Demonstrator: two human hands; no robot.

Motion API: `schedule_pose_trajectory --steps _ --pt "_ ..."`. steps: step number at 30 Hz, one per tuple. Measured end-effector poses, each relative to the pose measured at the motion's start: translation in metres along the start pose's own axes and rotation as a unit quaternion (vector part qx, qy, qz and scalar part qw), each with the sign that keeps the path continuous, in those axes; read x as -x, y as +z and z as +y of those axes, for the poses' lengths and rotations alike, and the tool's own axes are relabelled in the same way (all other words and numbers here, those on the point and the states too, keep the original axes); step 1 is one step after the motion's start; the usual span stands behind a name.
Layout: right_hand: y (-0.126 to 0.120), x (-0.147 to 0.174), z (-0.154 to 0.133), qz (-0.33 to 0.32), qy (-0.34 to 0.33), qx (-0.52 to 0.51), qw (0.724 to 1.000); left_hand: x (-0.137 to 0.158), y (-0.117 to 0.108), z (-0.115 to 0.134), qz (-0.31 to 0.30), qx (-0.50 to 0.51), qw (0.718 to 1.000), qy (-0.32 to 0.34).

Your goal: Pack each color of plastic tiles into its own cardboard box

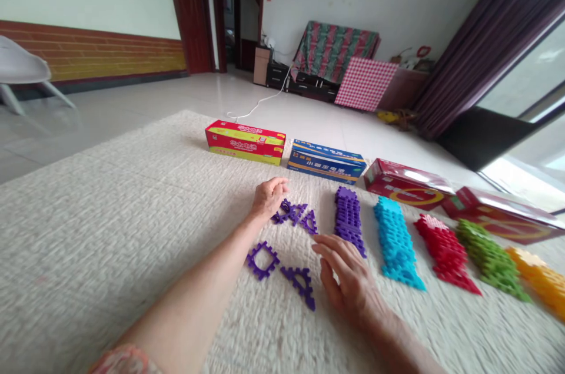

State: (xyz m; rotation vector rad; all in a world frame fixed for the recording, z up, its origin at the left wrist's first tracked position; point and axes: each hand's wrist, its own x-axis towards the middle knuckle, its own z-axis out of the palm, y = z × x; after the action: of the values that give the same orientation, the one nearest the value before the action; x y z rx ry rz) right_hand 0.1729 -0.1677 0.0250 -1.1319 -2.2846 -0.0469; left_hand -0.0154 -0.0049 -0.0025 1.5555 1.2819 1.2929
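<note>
Person's L hand (268, 197) curls by loose purple pieces (291, 276) on rug (132, 215); can't tell if gripping. R hand (348, 272) nearby, fingers loosely spread, apparently w/o anything. Pieces look light, stiff; prob. best pinched at notched edges.

Upper limbs of the person. The left hand (268, 197) and right hand (348, 274) are bare, as are the left forearm (198, 285) and the visible right forearm (399, 336). The left sleeve (126, 360) shows mottled coral-pink and paler fabric with an uneven, ruffled-looking edge; its finer pattern is blurred.
</note>
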Motion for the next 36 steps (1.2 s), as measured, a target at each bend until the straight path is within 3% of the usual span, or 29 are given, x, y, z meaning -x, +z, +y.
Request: schedule_pose_trajectory --steps 8,16,22,29,36 --pt "0.042 -0.075 0.000 -0.024 0.039 -0.011 0.999 -0.004 -0.003 0.002 0.045 0.078 0.995 -0.050" --pt "0.049 -0.099 0.013 -0.101 0.010 -0.009 0.995 -0.002 -0.004 0.008 0.082 0.108 0.988 -0.075" --pt "0.040 -0.090 0.013 -0.108 0.003 -0.031 0.994 -0.004 -0.002 0.000 0.072 0.084 0.993 -0.049" --pt "0.021 -0.055 0.001 -0.079 -0.019 -0.017 0.997 -0.004 0.000 -0.003 0.062 0.059 0.996 -0.038" --pt "-0.001 -0.024 -0.008 -0.129 0.026 -0.068 0.989 -0.003 0.001 -0.005 0.061 0.058 0.996 -0.028"
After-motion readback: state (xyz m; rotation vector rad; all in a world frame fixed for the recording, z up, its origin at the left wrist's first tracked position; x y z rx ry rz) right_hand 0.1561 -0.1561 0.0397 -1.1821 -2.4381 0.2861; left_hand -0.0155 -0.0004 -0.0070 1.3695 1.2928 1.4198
